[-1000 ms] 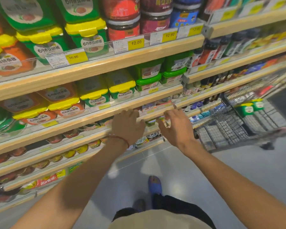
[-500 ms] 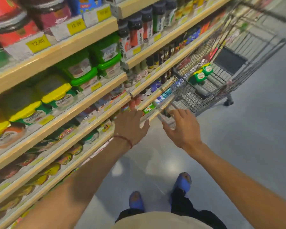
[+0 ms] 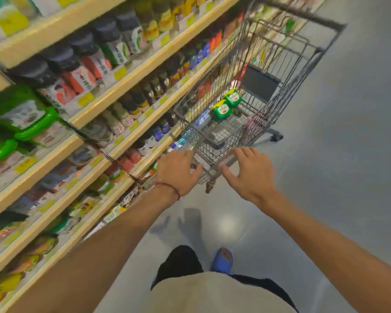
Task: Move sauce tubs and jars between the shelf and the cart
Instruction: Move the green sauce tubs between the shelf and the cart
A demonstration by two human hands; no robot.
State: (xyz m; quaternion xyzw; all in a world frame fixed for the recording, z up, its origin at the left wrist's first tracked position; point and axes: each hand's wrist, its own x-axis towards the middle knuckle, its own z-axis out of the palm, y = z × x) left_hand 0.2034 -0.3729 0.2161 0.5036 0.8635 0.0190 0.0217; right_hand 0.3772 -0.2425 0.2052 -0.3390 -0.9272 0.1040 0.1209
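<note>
The left hand (image 3: 178, 170) and right hand (image 3: 251, 175) hover empty, fingers spread, at the shopping cart's (image 3: 215, 141) near end. Two green sauce tubs (image 3: 221, 109) sit in its basket straight ahead, between both hands, neither clearly nearer.

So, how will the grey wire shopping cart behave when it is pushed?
The grey wire shopping cart probably rolls easily: its wheel rests on smooth grey floor. It likely feels light, holding few items, such as two yellow-lidded green tubs.
</note>
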